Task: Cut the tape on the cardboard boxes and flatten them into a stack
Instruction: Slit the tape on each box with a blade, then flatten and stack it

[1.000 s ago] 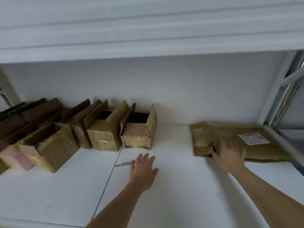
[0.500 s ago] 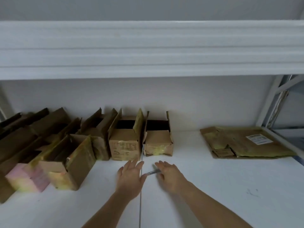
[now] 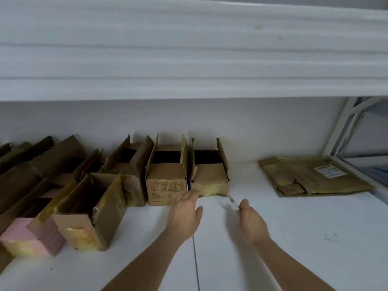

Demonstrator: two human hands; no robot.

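Brown box (image 3: 167,185): blurred block print, illegible. Flattened cardboard (image 3: 310,177) label (image 3: 329,171): unreadable.

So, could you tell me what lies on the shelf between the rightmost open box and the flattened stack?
In the head view, only bare white shelf lies between the rightmost open box and the flattened stack.
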